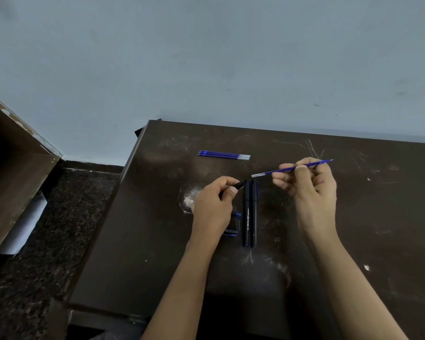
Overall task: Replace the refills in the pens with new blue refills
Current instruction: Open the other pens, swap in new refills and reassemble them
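My right hand (309, 187) pinches a blue refill (275, 171) above the dark table (353, 217), its clear end pointing left toward my left hand. My left hand (214, 204) grips a black pen barrel (239, 186), whose open end sticks out to the right. Two black pens (250, 212) lie side by side just right of my left hand. Three blue refills (223, 155) lie together near the table's far edge. Small black and blue pen parts (232, 231) lie beside my left wrist, partly hidden by it.
The table's left edge (123, 192) drops to a dark speckled floor (47, 229). A brown wooden cabinet (12, 173) stands at far left. A pale wall (206, 57) rises behind the table. A white scuff (190, 195) marks the tabletop.
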Demonstrator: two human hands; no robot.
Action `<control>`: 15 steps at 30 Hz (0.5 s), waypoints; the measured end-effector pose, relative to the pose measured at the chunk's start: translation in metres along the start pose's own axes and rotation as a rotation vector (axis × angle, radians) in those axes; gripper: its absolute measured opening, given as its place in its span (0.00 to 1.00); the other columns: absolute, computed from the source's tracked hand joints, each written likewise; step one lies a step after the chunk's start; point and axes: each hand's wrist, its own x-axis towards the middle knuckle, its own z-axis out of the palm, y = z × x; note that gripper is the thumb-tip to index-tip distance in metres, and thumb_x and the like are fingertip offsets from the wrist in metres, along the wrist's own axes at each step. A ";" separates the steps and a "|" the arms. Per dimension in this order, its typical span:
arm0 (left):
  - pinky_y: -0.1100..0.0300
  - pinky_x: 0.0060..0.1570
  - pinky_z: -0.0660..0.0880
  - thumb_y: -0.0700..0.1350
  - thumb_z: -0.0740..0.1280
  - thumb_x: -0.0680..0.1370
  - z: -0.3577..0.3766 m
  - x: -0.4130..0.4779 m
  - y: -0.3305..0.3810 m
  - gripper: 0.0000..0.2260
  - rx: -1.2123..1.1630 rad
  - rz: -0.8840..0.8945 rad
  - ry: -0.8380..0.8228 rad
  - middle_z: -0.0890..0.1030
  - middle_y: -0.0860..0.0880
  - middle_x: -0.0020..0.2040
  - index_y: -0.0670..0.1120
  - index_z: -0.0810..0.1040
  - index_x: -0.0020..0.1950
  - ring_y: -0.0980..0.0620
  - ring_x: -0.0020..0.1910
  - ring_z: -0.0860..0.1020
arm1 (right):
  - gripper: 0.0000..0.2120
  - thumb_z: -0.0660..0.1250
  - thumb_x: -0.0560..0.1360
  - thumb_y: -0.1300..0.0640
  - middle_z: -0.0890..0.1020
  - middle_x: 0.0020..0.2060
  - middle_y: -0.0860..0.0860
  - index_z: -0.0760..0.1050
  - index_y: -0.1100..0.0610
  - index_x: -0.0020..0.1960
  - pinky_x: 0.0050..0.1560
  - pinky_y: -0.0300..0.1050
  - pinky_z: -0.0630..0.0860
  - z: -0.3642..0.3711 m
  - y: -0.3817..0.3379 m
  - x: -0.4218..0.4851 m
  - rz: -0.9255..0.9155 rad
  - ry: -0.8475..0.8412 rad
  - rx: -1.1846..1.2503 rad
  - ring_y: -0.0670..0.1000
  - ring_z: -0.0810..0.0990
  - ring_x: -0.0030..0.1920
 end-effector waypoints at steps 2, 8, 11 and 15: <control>0.59 0.47 0.74 0.44 0.63 0.78 0.000 0.000 -0.001 0.08 0.020 0.000 0.007 0.81 0.58 0.41 0.57 0.79 0.48 0.59 0.42 0.78 | 0.06 0.54 0.80 0.66 0.81 0.40 0.58 0.69 0.60 0.50 0.39 0.41 0.80 0.002 0.004 -0.004 0.006 -0.036 -0.007 0.50 0.83 0.35; 0.51 0.47 0.76 0.44 0.64 0.78 0.000 0.001 -0.002 0.11 0.066 0.038 -0.005 0.77 0.59 0.34 0.61 0.77 0.44 0.60 0.35 0.73 | 0.06 0.57 0.79 0.66 0.82 0.41 0.57 0.71 0.60 0.49 0.41 0.42 0.81 0.009 0.016 -0.008 -0.003 -0.134 -0.163 0.52 0.83 0.38; 0.53 0.48 0.73 0.43 0.65 0.77 0.000 0.001 -0.001 0.11 0.064 0.043 0.007 0.77 0.60 0.35 0.60 0.76 0.44 0.60 0.35 0.73 | 0.05 0.63 0.76 0.65 0.83 0.40 0.52 0.77 0.59 0.48 0.44 0.40 0.80 0.011 0.023 -0.010 -0.059 -0.208 -0.396 0.49 0.82 0.39; 0.72 0.42 0.71 0.40 0.62 0.78 -0.004 -0.001 0.000 0.07 0.011 0.055 0.085 0.82 0.57 0.44 0.51 0.78 0.50 0.58 0.44 0.78 | 0.08 0.70 0.72 0.60 0.83 0.41 0.45 0.81 0.53 0.50 0.45 0.31 0.74 0.012 0.031 -0.014 -0.149 -0.288 -0.764 0.43 0.79 0.40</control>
